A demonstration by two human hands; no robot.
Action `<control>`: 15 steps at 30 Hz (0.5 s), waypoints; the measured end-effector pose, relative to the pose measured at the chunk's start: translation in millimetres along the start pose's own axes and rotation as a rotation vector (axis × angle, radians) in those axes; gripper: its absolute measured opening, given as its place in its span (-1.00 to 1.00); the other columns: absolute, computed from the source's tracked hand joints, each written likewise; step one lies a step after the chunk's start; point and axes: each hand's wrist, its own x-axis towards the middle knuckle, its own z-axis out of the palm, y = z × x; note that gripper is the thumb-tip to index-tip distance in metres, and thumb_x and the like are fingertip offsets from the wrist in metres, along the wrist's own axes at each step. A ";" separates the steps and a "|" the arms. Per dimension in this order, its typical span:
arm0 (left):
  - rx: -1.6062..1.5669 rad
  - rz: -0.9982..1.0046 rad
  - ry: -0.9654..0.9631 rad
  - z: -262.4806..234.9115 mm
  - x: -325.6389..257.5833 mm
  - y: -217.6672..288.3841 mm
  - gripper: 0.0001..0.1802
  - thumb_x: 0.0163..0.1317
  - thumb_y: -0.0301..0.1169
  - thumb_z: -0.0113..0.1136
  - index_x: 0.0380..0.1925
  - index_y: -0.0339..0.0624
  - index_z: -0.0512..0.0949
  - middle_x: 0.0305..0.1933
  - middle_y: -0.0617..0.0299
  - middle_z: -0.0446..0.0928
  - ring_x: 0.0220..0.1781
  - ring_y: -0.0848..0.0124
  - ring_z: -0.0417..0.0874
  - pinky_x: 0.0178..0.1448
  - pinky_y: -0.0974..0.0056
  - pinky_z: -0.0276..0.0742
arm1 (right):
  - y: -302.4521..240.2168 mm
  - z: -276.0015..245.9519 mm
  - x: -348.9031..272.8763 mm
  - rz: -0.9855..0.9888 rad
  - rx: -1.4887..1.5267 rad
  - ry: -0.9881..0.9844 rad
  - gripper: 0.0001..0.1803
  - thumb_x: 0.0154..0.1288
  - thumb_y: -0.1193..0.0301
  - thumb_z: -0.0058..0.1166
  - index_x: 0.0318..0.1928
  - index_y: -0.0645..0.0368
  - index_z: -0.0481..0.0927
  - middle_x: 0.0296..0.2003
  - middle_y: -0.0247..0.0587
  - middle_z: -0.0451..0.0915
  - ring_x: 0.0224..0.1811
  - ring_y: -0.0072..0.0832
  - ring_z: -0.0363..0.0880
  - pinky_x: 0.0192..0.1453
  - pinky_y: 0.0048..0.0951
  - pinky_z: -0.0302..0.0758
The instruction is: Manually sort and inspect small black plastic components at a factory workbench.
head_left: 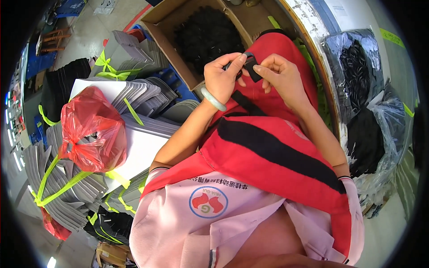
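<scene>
My left hand [222, 76] and my right hand [279, 73] meet above my lap. Both pinch a small black plastic buckle [251, 67] on a black webbing strap [247, 103]. The strap runs down from the buckle over a red fabric bag or apron [277, 147] with a wide black stripe, which lies across my knees. A pale green bangle [212, 99] sits on my left wrist. Just beyond my hands an open cardboard box [172, 20] holds a heap of black pieces [206, 35].
Bundles of grey flat cardboard tied with yellow-green tape [67, 178] pile up on the left, with a knotted red plastic bag [91, 129] on top. Clear plastic bags of black parts [366, 89] stand on the right beside a table edge [319, 62].
</scene>
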 end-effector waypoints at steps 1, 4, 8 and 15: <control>0.012 0.011 0.012 0.8 0.1 1.4 -0.83 0.27 -0.47 0.21 -0.26 -0.41 0.63 -0.40 0.18 0.61 -0.51 0.52 0.59 -0.60 0.46 0.46 | -0.2 -0.8 0.7 0.001 0.004 0.005 -0.83 0.27 0.40 0.18 -0.35 0.25 0.51 -0.54 -0.34 0.55 -0.61 -0.70 0.47 -0.56 -0.65 0.42; 0.032 0.033 0.029 3.9 -1.2 0.0 -0.84 0.25 -0.51 0.23 -0.24 -0.39 0.63 -0.39 0.20 0.59 -0.54 0.54 0.57 -0.59 0.49 0.42 | 0.3 -0.8 3.0 0.077 0.028 -0.002 -0.83 0.28 0.39 0.18 -0.38 0.18 0.49 -0.54 -0.38 0.52 -0.64 -0.72 0.43 -0.59 -0.66 0.34; 0.119 0.141 -0.030 0.7 -2.2 -2.8 -0.85 0.22 -0.57 0.23 -0.21 -0.37 0.63 -0.33 0.22 0.55 -0.58 0.56 0.51 -0.57 0.50 0.39 | 6.5 4.7 6.2 0.057 0.181 0.027 -0.83 0.29 0.40 0.16 -0.34 0.22 0.49 -0.52 -0.35 0.53 -0.57 -0.67 0.50 -0.53 -0.64 0.44; 0.193 0.228 -0.175 -9.7 -2.9 0.2 -0.82 0.21 -0.66 0.17 -0.20 -0.33 0.64 -0.22 0.22 0.52 -0.52 0.59 0.49 -0.48 0.51 0.42 | 5.7 -7.3 9.7 0.112 0.275 -0.099 -0.79 0.37 0.35 0.09 -0.17 0.26 0.56 -0.47 -0.36 0.52 -0.48 -0.65 0.53 -0.43 -0.63 0.49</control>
